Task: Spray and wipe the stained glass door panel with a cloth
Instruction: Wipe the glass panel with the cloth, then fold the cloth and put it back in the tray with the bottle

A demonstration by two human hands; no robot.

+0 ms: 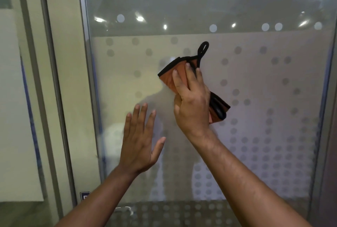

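A person's right hand (191,103) presses one folded orange cloth with black edging (170,76) flat against a frosted glass door panel patterned with grey dots (255,99), near the middle of the pane. The cloth's long axis runs on a diagonal, from its upper-left corner down to its lower-right end, which shows past the heel of the hand. A single black hanging loop (202,50) stands up from the cloth's top edge, pointing upward and tilting slightly right. The fingers of the right hand are spread over the fabric and the thumb curls at its left edge, so the hand is clamped on the cloth against the glass.

The left hand (138,143) is raised lower and to the left, fingers apart and pointing up, palm toward the panel and holding nothing; whether it touches the glass cannot be told. Both forearms are bare.

A hazy, streaked band crosses the top of the pane above a row of pale dots. A grey metal door frame (87,81) borders the panel on the left. One cloth and two hands are in view.
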